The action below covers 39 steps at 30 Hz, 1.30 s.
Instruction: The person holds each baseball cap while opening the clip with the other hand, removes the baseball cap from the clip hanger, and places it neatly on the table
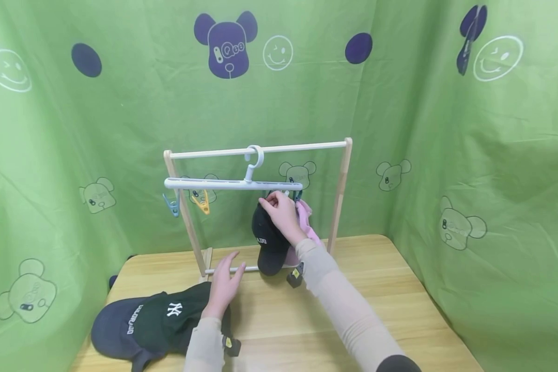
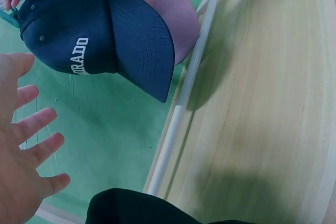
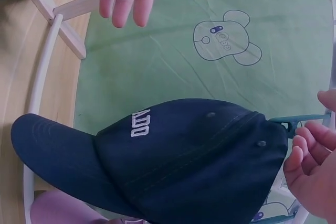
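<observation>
A dark cap (image 1: 267, 235) with white lettering hangs from a dark green clip (image 3: 289, 124) under a white hanger (image 1: 214, 184). My right hand (image 1: 283, 212) is at the cap's top by this clip; in the right wrist view, its fingertips are apart, on either side of the clip. My left hand (image 1: 225, 284) is held with spread fingers, left of and below the hanging cap, touching nothing visible. Behind the dark cap hangs a pink cap (image 2: 173, 14), partly hidden. In the head view, dark caps (image 1: 163, 320) lie stacked at the left, below my left hand.
A wooden rack (image 1: 341, 196) carries the hanger on its top bar (image 1: 307, 148). A blue clip (image 1: 173, 205) and a yellow clip (image 1: 202, 202) hang at the hanger's left end. A white lower bar (image 2: 197, 66) crosses the wooden table (image 1: 372, 289). Green curtains (image 1: 135, 129) surround the table.
</observation>
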{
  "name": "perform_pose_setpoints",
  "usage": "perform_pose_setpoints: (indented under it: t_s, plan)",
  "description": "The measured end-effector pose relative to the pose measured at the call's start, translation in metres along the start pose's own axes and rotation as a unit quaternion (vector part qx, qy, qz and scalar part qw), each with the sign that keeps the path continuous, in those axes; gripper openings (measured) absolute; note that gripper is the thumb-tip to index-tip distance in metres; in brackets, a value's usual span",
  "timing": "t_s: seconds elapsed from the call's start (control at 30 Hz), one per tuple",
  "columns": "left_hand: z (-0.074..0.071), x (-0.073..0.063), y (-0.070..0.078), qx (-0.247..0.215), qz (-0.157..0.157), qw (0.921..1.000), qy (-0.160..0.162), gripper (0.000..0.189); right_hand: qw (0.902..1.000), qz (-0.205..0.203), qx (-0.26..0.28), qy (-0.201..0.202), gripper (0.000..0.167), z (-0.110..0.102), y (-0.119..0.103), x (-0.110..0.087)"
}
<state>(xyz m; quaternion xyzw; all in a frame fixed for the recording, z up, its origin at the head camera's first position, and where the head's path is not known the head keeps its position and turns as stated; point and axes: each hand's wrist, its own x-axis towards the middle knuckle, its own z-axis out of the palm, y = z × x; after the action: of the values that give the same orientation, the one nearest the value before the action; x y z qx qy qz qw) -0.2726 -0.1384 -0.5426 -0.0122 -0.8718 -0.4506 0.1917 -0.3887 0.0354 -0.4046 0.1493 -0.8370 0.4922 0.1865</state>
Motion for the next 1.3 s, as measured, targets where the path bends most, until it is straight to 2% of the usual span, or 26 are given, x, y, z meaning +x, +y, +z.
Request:
perform_pose_setpoints:
  t_s: [0.17, 0.4, 0.7, 0.93, 1.3]
  plan:
    - [0.001, 0.002, 0.003, -0.006, -0.009, 0.9999, -0.008, 0.052, 0.9997, 0.01, -0.004, 0.021, 0.029, 0.001, 0.001, -0.002]
    - [0.002, 0.007, 0.009, -0.011, -0.015, 0.9996, -0.02, 0.054, 0.9984, 0.024, 0.021, 0.048, 0.037, 0.001, 0.0, -0.002]
    - [0.007, 0.011, 0.005, -0.009, -0.011, 0.9996, -0.023, 0.056, 0.9976, 0.062, 0.021, 0.022, 0.043, 0.007, -0.002, 0.0]
    - [0.012, 0.014, 0.004, -0.012, -0.011, 0.9997, -0.021, 0.056, 0.9963, 0.084, 0.016, 0.008, 0.04, 0.01, -0.001, 0.001]
    - [0.018, 0.026, 0.014, -0.022, -0.027, 0.999, -0.028, 0.066, 0.9965, 0.083, -0.004, 0.008, 0.039, 0.014, 0.002, 0.003]
